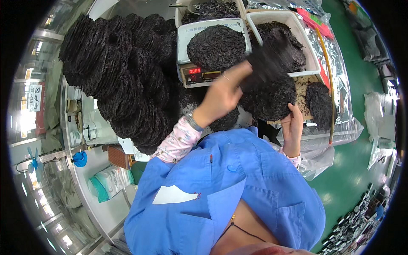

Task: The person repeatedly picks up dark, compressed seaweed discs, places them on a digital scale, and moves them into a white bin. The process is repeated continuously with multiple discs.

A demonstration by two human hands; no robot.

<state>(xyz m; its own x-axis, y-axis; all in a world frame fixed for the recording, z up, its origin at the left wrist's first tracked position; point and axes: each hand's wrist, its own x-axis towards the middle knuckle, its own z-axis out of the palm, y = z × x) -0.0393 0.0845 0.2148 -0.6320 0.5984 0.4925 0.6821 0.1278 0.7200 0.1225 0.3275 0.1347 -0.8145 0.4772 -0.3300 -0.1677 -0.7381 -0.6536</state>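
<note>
A round cake of dark dried seaweed (274, 98) is pinched at its lower right edge by my right hand (292, 122). My left hand (221, 95), blurred by motion, reaches across in front of the scale and grips a blurred piece of dark seaweed (266, 62) at its fingertips. Another round seaweed cake (218, 47) lies flat on the pan of a digital scale (183, 55) with a lit red display. Below my left hand, part of one more cake (224, 121) shows, partly hidden by the hand and the blue work coat.
Tall stacked rows of seaweed cakes (118, 70) fill the left side. A white tub (314, 65) of loose seaweed stands at the right, with another white tub (179, 14) behind the scale. A seaweed cake (320, 103) lies near a yellowish rod (330, 89) and clear plastic sheeting (347, 127).
</note>
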